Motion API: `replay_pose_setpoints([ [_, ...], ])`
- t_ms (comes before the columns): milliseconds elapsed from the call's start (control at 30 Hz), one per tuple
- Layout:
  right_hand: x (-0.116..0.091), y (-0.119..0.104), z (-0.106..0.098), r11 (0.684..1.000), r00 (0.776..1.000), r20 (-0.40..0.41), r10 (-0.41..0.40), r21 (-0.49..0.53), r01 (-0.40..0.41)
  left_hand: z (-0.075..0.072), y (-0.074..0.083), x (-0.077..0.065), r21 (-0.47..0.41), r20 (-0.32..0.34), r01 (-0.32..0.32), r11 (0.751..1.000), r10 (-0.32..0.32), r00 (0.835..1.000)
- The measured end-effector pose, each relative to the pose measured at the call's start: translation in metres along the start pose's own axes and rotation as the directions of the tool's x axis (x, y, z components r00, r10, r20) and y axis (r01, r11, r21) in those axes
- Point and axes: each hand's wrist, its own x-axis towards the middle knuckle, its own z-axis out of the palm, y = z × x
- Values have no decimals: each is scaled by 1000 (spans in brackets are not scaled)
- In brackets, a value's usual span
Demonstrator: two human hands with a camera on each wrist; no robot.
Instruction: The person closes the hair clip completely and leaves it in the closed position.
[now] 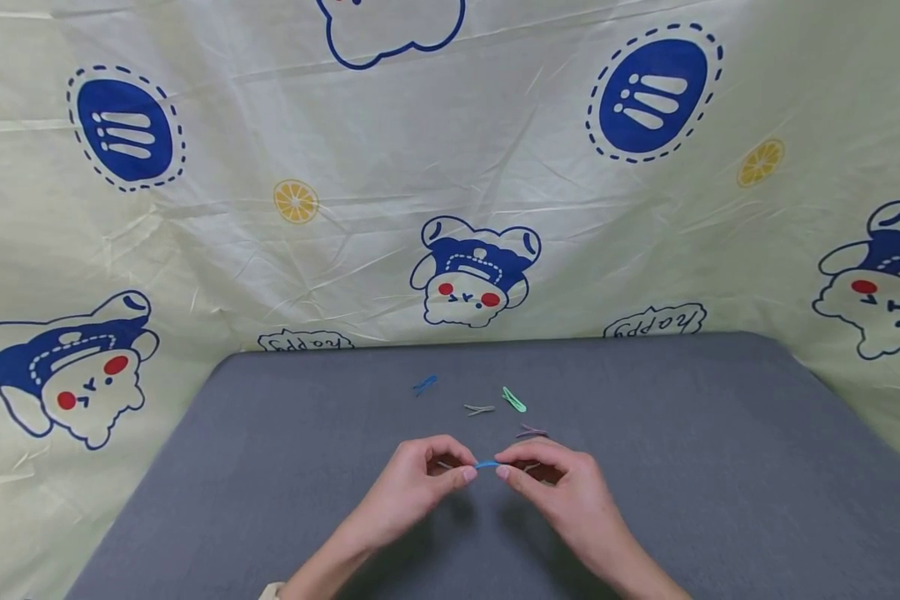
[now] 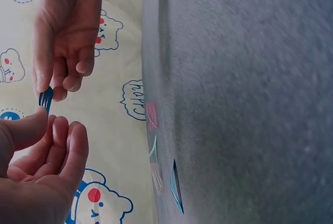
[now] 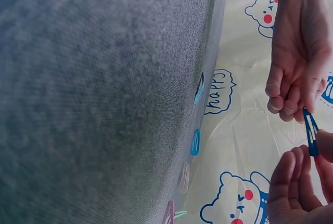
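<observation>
A blue snap hair clip is stretched between my two hands above the table; in the right wrist view the hair clip shows its slotted length. My left hand pinches one end between thumb and index finger. At the other end, the thumb and index finger of my right hand pinch it. Fingertips cover both ends. Beyond the hands lie a blue hair clip, a pale grey one, a green hair clip and a purplish-pink hair clip, the last close to my right fingers.
The pale grey hair clip lies mid-table. A grey cloth covers the table, whose far edge meets a printed cream curtain. Towards the table's edge in the right wrist view, a further blue-and-dark clip appears.
</observation>
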Motion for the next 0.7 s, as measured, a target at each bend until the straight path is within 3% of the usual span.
replay_pose_setpoints([
  [167,3,1,-1,994,998,5,62,-89,-61,0,-1,3,64,-2,2,998,-2,1000],
  [400,11,-1,-2,978,985,18,169,-126,-166,-3,0,8,169,-12,-33,985,35,999],
  [500,14,0,-3,976,983,40,177,-139,-170,-4,-1,11,228,-7,-75,971,79,997],
  [700,20,6,-6,974,987,108,123,-204,-99,-8,-5,18,316,38,-144,938,140,989],
])
